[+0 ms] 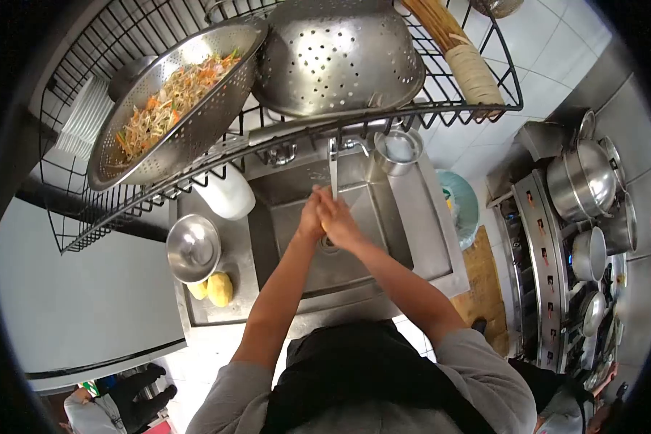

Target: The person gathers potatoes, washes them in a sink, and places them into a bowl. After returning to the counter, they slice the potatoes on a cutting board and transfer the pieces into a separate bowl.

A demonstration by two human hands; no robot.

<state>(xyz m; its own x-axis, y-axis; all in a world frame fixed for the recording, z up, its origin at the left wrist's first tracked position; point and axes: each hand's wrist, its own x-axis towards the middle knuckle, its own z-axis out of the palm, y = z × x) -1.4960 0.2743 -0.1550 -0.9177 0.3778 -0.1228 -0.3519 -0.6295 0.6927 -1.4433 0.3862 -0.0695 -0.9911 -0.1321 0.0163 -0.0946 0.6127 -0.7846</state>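
Over the steel sink, my left hand and my right hand are pressed together just below the faucet. The fingers of both are closed around something; a small bit of yellow shows beneath them, but what it is I cannot make out. Left of the sink, two peeled yellow potatoes lie on the steel counter beside a metal bowl. A white container stands at the sink's back left corner. The drain is partly visible under my hands.
Above the sink hangs a black wire rack with a colander of shredded vegetables, an overturned colander and plates. A metal pot sits back right. Further right are a lined bin and a stove. Two other people are at the lower edges.
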